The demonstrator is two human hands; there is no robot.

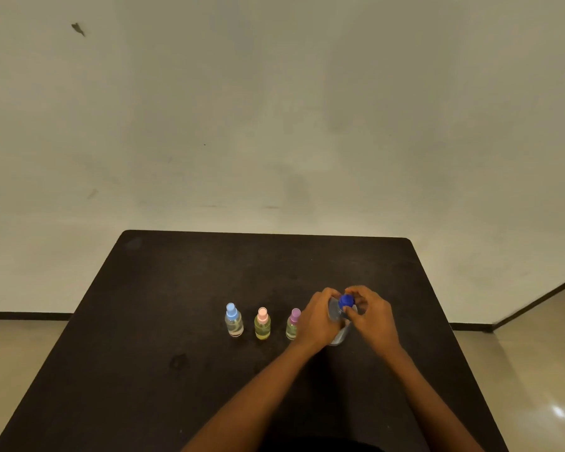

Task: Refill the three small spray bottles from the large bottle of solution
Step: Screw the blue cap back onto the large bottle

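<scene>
Both hands on the large clear plastic bottle [340, 336]: right hand [374, 316] pinches its dark blue screw cap [345, 301], left hand [317, 321] wraps the shoulder. Bottle upright on the black table [177, 288], just right of the row.

Judged: opening step, cap on, nothing poured.

Blue-topped small spray bottle [233, 321], pink-topped small spray bottle [262, 324] and purple-topped small spray bottle [292, 324] stand upright, tops on, part-filled. All three refills remain.

No label or writing legible.
</scene>
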